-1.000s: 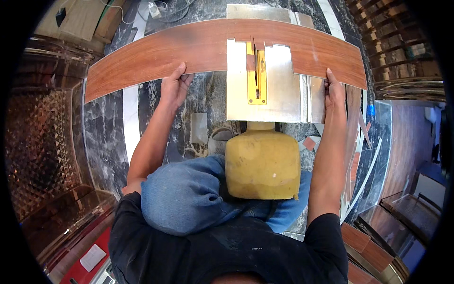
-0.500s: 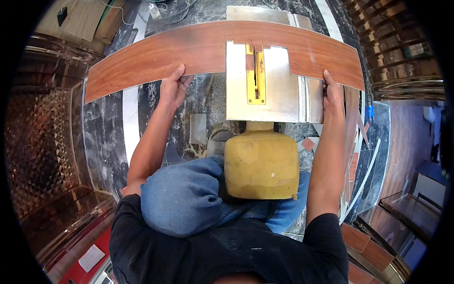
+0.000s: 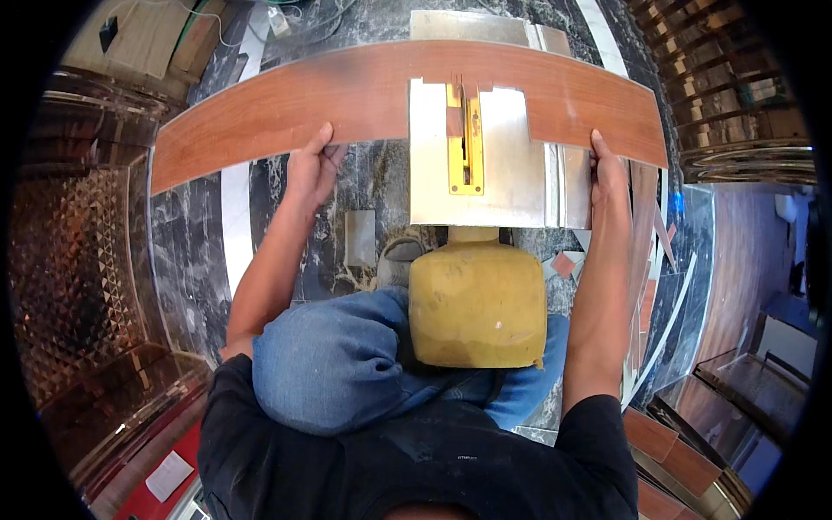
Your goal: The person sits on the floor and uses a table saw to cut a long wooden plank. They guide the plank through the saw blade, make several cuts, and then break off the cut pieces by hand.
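Note:
A long reddish-brown wood-grain plank (image 3: 364,91) lies crosswise over the metal top of a table saw (image 3: 503,195). Its near edge has a wide notch with a jagged inner edge. Within the notch shows the saw's yellow slotted insert (image 3: 465,169); I cannot make out the blade clearly. My left hand (image 3: 316,169) grips the near edge left of the saw, thumb on top and fingers below. On the right part, my right hand (image 3: 607,169) pinches the same edge beside the saw top, its fingers mostly hidden.
A yellow housing (image 3: 478,303) juts from the saw between my legs. Thin strips (image 3: 663,329) and small offcuts (image 3: 563,264) litter the floor at right. More brown planks (image 3: 672,451) lie at lower right. Cables (image 3: 299,30) run along the far left floor.
The view has shifted slightly. Both hands keep their hold, and the plank stays nearly in the same place on the saw top.

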Tool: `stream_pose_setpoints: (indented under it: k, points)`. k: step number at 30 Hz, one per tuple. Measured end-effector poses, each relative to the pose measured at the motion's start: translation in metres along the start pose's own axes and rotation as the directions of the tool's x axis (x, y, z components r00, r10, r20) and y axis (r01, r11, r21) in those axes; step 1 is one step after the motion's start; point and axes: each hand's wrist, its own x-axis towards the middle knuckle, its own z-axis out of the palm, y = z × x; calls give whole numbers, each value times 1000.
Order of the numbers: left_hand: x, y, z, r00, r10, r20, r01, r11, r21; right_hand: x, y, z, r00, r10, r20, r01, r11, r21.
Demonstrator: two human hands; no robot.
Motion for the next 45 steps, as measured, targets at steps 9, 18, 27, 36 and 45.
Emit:
stream_pose_setpoints:
  k: [9,18,27,36,45]
  points:
    - [32,7,-4,1000,6,-3,-6,1000,-11,18,-5,17,998,-27,62,26,999,25]
    - [-1,-1,-11,1000,15,3,-15,1000,-14,-1,4,-11,999,4,38,-1,998,-65]
    - [13,3,-5,1000,21,10,-20,1000,-21,-2,-8,7,1000,-8,1,8,996,-94]
    - [30,7,-5,999,31,-28,-32,999,-16,19,-4,15,992,-94,86,95,995,-10]
    - [-3,3,-13,999,16,-34,-17,1000,-8,-11,-3,-1,994,29,101,-29,1000,-5]
